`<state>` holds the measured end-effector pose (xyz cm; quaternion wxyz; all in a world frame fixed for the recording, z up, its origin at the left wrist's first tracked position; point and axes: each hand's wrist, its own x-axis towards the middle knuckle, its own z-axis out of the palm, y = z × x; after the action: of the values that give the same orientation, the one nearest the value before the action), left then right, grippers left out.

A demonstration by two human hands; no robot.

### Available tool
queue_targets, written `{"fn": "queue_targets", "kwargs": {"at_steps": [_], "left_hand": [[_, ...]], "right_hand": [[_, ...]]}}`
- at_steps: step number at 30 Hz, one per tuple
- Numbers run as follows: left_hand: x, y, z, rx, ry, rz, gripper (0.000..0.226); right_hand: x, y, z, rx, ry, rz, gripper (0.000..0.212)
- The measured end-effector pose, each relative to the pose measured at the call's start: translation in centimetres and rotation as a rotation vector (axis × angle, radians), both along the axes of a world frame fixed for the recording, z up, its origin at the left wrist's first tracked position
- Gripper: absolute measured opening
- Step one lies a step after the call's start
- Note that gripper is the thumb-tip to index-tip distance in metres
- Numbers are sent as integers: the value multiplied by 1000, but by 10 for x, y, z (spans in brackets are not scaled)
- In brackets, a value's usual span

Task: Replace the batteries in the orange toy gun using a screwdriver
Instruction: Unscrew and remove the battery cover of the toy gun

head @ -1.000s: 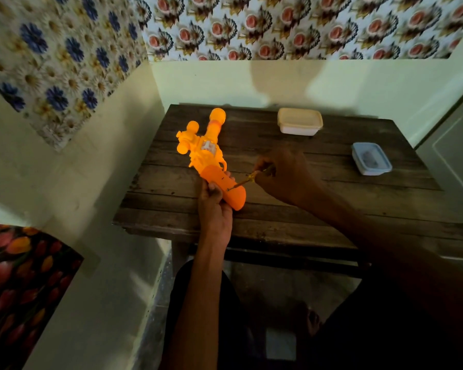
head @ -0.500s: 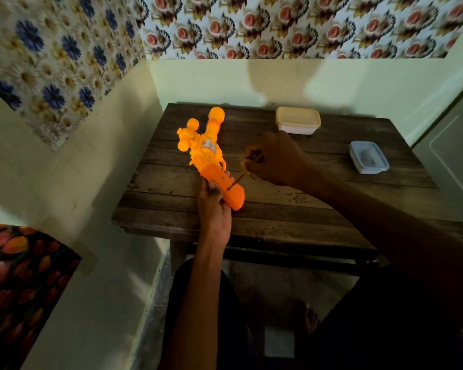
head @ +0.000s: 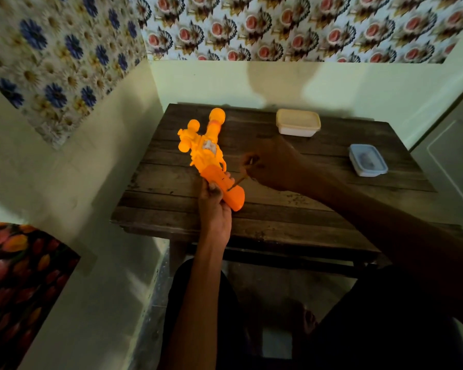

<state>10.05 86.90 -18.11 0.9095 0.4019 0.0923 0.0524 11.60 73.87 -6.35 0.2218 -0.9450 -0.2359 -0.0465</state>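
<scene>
Seen from the head camera, a person seated at a dark wooden table (head: 305, 209) works on an orange toy gun (head: 206, 156) held above the table's near left part, barrel pointing away. The left hand (head: 214, 206) grasps the gun's handle from below. The right hand (head: 273, 164) is clenched around a screwdriver (head: 237, 181), its tip set against the handle. A cream-lidded box (head: 298, 122) and a blue-lidded box (head: 368, 160) sit farther back.
</scene>
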Motion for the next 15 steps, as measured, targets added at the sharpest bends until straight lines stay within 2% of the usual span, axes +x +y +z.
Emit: {"fn": "queue_targets", "kwargs": {"at_steps": [3,8,11,15], "left_hand": [[0,0,-1,-7,3,-4,32],[-1,0,1,-19,11,-8,28],[-1,0,2,-21,22,-11,28],[-1,-1,2,-19,38,-7,36]], "right_hand": [[0,2,-1,-55,27,13,20],[0,5,-3,-29,-49,-35,8],[1,3,2,-47,16,-8,9],[-5,0,11,-92,61,46,24]]}}
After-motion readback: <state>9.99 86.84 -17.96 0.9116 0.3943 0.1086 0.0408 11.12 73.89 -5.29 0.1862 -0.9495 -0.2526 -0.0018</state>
